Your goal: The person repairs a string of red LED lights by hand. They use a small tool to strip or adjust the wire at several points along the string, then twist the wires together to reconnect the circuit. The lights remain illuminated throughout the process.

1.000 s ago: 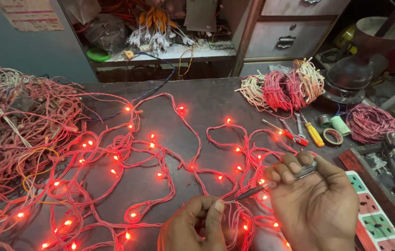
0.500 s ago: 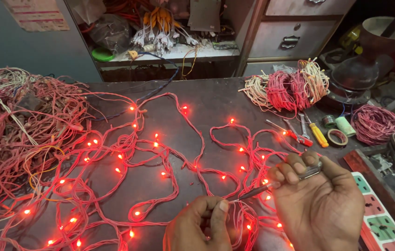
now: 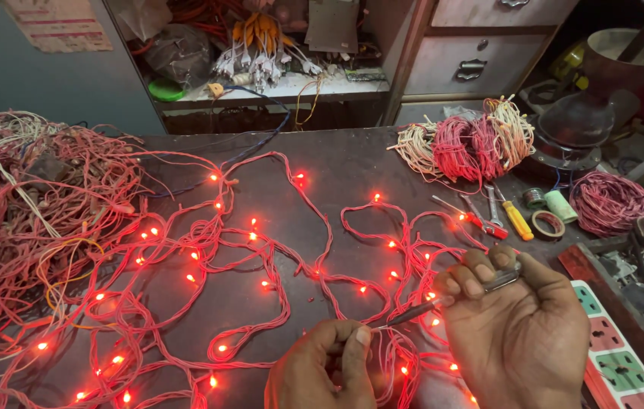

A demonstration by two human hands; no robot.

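Note:
A long string of lit red fairy lights (image 3: 261,250) lies looped across the dark table (image 3: 352,163). My right hand (image 3: 515,326) grips a thin metal tool (image 3: 450,297) whose tip points left toward my left hand. My left hand (image 3: 322,371) pinches a piece of the light string's wire between thumb and fingers at the bottom edge. Both hands hover low over the loops at the front of the table.
A big tangle of pink and red wire (image 3: 26,220) covers the left side. Coiled wire bundles (image 3: 469,144) sit at the back right, another coil (image 3: 609,201) farther right. Screwdrivers (image 3: 500,216), tape rolls (image 3: 545,223) and a power strip (image 3: 617,348) lie at the right.
The view has shifted slightly and my hands sit a little lower and closer together. The tool tip stays at my left fingers. The lights remain lit.

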